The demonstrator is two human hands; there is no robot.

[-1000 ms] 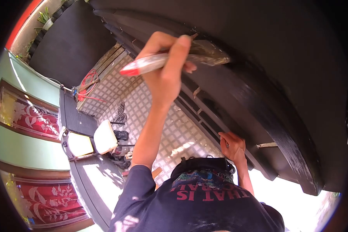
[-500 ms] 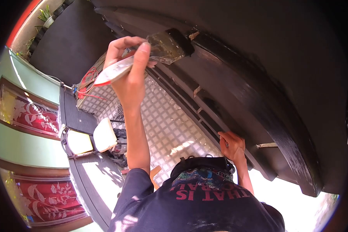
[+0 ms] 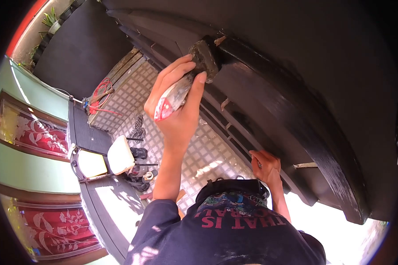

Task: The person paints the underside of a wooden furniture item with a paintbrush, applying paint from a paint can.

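Note:
My left hand (image 3: 177, 101) is closed round the handle of a wide paintbrush (image 3: 172, 99), pale with a red end. Dark paint covers the brush's head, which is at the upper end of a curved black wooden beam (image 3: 292, 106); contact looks close, though the exact touching point is hard to see. Lower right, my right hand (image 3: 266, 167) has its fingers curled beside the black slatted rail (image 3: 239, 143). Whatever lies inside those fingers is hidden.
A dark panel (image 3: 340, 57) rises behind the beam. Below is a tiled floor (image 3: 199, 154). Left stand a chair with a pale seat (image 3: 120, 154), a coil of red cable (image 3: 102, 95) and windows with red curtains (image 3: 53, 229). A potted plant (image 3: 53, 24) is at top left.
My left hand has moved right and slightly down with the paintbrush, turning it so the handle stands steeper. My right hand stays where it was.

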